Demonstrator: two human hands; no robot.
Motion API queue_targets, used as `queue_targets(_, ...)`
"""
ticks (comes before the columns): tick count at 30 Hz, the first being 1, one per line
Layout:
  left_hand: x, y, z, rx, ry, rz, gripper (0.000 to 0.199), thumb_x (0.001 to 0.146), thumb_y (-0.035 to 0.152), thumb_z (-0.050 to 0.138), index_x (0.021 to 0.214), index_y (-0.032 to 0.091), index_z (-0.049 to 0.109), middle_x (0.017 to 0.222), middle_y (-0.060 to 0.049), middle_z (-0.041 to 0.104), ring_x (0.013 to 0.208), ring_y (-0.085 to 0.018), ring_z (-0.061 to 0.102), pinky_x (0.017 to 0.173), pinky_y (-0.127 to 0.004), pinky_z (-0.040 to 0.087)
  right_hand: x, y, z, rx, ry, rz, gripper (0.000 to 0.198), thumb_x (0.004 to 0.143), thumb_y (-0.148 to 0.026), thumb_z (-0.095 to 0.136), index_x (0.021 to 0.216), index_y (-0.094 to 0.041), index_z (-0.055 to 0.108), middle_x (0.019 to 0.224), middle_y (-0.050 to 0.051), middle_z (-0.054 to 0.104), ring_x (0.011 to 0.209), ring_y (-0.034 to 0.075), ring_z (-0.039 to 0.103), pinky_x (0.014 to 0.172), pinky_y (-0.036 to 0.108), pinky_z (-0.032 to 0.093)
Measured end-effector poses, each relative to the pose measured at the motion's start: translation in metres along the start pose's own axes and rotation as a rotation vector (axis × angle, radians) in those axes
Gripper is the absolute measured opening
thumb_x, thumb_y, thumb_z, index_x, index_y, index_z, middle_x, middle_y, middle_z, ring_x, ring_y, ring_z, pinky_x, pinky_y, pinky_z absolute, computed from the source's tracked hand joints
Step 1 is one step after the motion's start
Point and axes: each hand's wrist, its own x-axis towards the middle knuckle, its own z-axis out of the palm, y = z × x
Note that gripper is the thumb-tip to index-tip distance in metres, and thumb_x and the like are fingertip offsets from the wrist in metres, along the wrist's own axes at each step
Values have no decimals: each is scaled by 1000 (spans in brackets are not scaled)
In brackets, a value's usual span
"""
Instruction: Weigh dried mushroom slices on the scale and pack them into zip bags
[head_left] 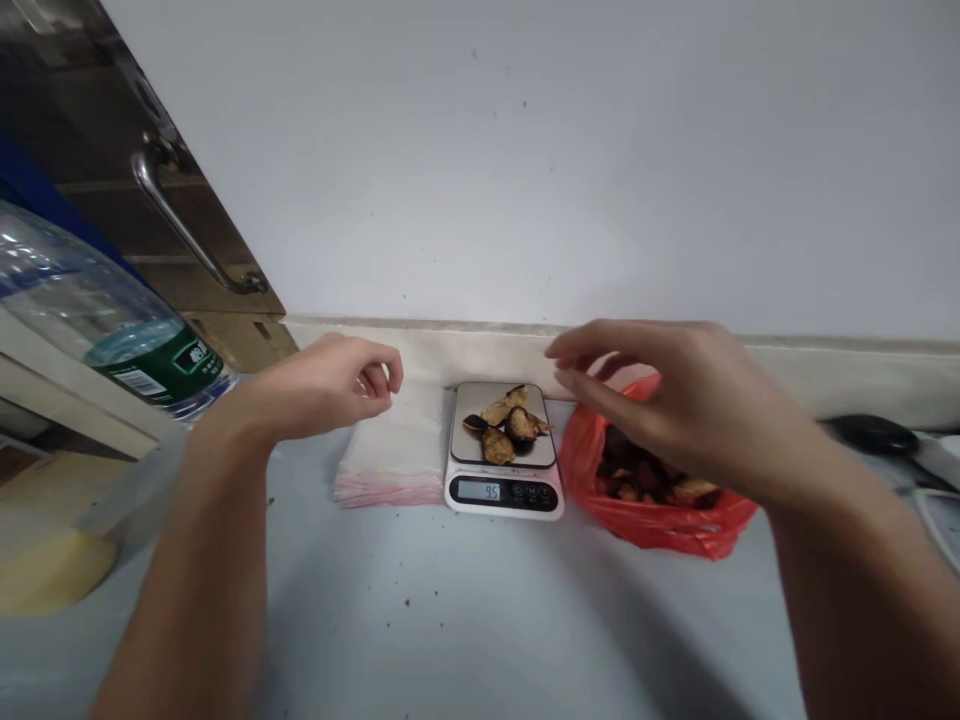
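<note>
A small white digital scale (504, 490) stands on the counter and its display is lit. Several dried brown and dark slices (506, 420) lie on its steel platform. To its right an open red plastic bag (660, 520) holds more of the same slices. My right hand (675, 400) hovers above the bag, fingers spread and pointing left toward the scale, holding nothing. My left hand (330, 385) hangs over a stack of clear plastic bags (394, 460) left of the scale, fingers loosely curled, with nothing visible in it.
A large water bottle (97, 320) lies at the left under a wooden cabinet with a metal handle (187, 225). A black object (874, 432) rests at the far right by the wall. The grey counter (450, 620) runs toward me.
</note>
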Motion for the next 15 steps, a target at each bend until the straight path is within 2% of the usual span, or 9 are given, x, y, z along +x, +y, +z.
queue_targets(3, -6, 3, -3, -41, 133, 41, 13, 73, 35, 58, 77, 22, 58, 77, -2, 67, 72, -20, 63, 59, -27, 42, 5, -13, 15, 93, -31, -60, 25, 93, -29, 55, 106, -25, 76, 88, 3, 78, 72, 19, 70, 64, 29, 53)
queue_targets(7, -8, 6, -3, -91, 284, 145, 18, 76, 40, 60, 77, 22, 57, 80, -1, 70, 78, -19, 68, 67, -27, 47, 15, -23, 31, 190, -268, -54, 32, 99, -28, 52, 126, -27, 70, 90, 2, 78, 78, 19, 71, 65, 27, 51)
queue_targets(10, -8, 7, -1, -153, 401, 213, 19, 79, 39, 62, 77, 21, 56, 81, -1, 70, 79, -18, 69, 71, -27, 50, 22, -27, 42, 187, -339, -78, 37, 104, -32, 46, 136, -29, 65, 92, 2, 76, 80, 18, 68, 68, 29, 49)
queue_targets(13, -8, 11, 2, -176, 447, 293, 17, 82, 37, 62, 77, 21, 57, 80, 0, 70, 75, -16, 67, 71, -27, 53, 27, -30, 54, 204, -303, -96, 36, 106, -38, 43, 130, -28, 69, 80, -1, 69, 70, 16, 60, 68, 28, 45)
queue_targets(15, -7, 16, 5, -171, 480, 327, 16, 83, 36, 61, 77, 21, 58, 79, 0, 69, 75, -15, 67, 74, -27, 54, 29, -33, 61, 222, -231, -45, 36, 105, -42, 45, 106, -22, 75, 65, -4, 58, 59, 13, 49, 62, 27, 40)
